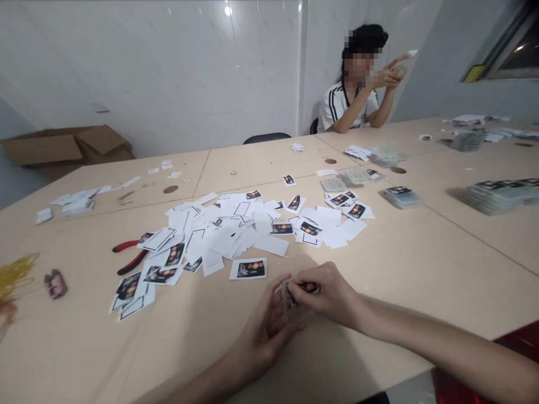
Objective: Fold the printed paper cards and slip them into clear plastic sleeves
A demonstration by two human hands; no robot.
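My left hand [273, 325] cups a small clear plastic case [291, 314] near the front of the table, thumb along its near side and fingers behind it. Over the case, my right hand [322, 289] pinches a black printed card [310, 287] and presses it against the upper part. My right fingers cover much of the card, so I cannot tell whether it lies inside the case or on its surface. Just beyond my hands a printed card [248, 269] lies face up. Behind it spreads a loose heap of white and black printed cards [227, 233].
Red-handled pliers [131, 257] poke out from the heap's left. Yellow rubber bands [17, 275] lie far left. Stacks of clear cases [497, 196] stand at right, with a smaller stack [400, 197] nearer. Across the table [421, 247] sits another person [351, 106], hands raised. A cardboard box [67, 147] stands behind.
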